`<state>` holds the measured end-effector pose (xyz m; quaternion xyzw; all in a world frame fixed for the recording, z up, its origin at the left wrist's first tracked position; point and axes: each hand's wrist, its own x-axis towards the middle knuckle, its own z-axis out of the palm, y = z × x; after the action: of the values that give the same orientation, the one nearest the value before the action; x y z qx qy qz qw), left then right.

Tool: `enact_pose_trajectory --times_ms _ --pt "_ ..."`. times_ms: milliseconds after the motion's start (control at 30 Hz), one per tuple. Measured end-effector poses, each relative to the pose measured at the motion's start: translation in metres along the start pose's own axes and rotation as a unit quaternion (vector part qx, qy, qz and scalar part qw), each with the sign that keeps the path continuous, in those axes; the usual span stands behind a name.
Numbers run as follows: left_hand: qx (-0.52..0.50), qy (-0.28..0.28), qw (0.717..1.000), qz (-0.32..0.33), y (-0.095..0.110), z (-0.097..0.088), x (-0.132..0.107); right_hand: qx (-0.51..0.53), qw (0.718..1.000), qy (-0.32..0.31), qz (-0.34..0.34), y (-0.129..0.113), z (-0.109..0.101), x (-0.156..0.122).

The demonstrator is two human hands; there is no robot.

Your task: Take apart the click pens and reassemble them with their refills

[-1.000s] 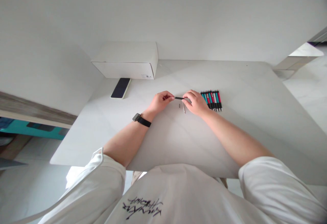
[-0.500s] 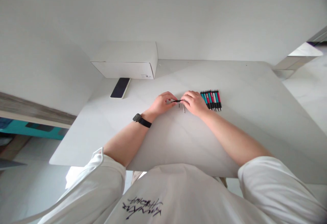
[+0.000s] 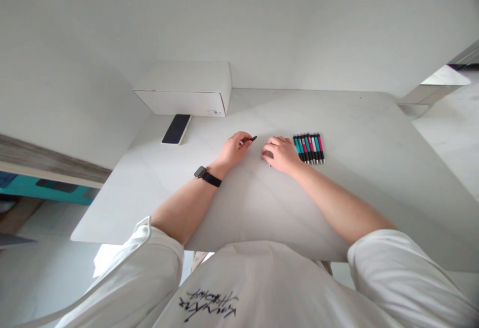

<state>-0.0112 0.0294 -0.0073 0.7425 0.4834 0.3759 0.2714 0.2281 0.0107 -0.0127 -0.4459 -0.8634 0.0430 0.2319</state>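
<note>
Left hand [image 3: 234,149] pinches one black piece [image 3: 254,138]; eight pens [image 3: 310,148] lie together.

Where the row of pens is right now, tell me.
In the head view, the row of pens lies on the white table, right of centre, just to the right of the right hand.

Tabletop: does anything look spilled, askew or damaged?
Nothing stands out: the pens lie in a neat row by the right hand, and the phone lies flat by the white box. The dark piece in the left hand is too small to judge.
</note>
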Motion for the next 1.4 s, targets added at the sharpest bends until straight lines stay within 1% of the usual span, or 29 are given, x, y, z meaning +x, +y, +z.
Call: enact_pose_trajectory --times_ms 67,133,267,367,467,667,733,833,967,1067,1167,1233,1300,1400 --pt "-0.004 -0.004 1.000 0.002 0.000 0.000 0.000 0.025 1.000 0.002 -0.002 0.000 -0.002 0.001" --pt "-0.005 -0.007 1.000 0.007 0.000 0.001 -0.001 0.061 0.998 0.023 0.005 0.001 -0.005 0.004" --pt "-0.007 -0.031 0.999 0.019 0.002 0.001 -0.001 0.144 0.982 0.112 0.040 0.002 -0.017 0.009" --pt "-0.004 -0.054 0.998 0.035 0.004 0.000 -0.003 0.190 0.969 0.151 0.054 0.000 -0.024 0.011" --pt "-0.001 -0.062 0.997 0.047 0.006 0.000 -0.004 0.205 0.965 0.155 0.060 -0.002 -0.025 0.011" --pt "-0.001 -0.065 0.997 0.051 0.006 0.000 -0.005 0.205 0.965 0.150 0.058 -0.003 -0.022 0.010" --pt "-0.006 -0.066 0.996 0.051 0.006 0.001 -0.005 0.195 0.968 0.145 0.058 -0.003 -0.021 0.010" --pt "-0.008 -0.065 0.997 0.048 0.008 0.001 -0.005 0.175 0.976 0.126 0.040 -0.003 -0.021 0.010" --pt "-0.008 -0.056 0.998 0.035 0.009 0.000 -0.004 0.146 0.983 0.112 0.020 0.006 -0.018 0.009" --pt "-0.007 -0.051 0.998 0.024 0.008 0.000 -0.003 0.071 0.991 0.104 0.038 0.013 -0.017 0.007" --pt "-0.006 -0.050 0.999 0.021 0.006 0.001 -0.003 -0.038 0.996 0.046 0.060 0.014 -0.017 0.003" --pt "-0.005 -0.049 0.999 0.023 0.005 0.002 -0.003 -0.086 0.995 -0.004 0.057 0.010 -0.020 0.001" --pt "-0.003 -0.046 0.999 0.023 0.005 0.002 -0.003 -0.103 0.993 -0.040 0.044 0.003 -0.022 -0.001" --pt "0.003 -0.036 0.999 0.025 0.004 0.002 -0.003 -0.092 0.993 -0.076 0.017 -0.009 -0.024 -0.001"
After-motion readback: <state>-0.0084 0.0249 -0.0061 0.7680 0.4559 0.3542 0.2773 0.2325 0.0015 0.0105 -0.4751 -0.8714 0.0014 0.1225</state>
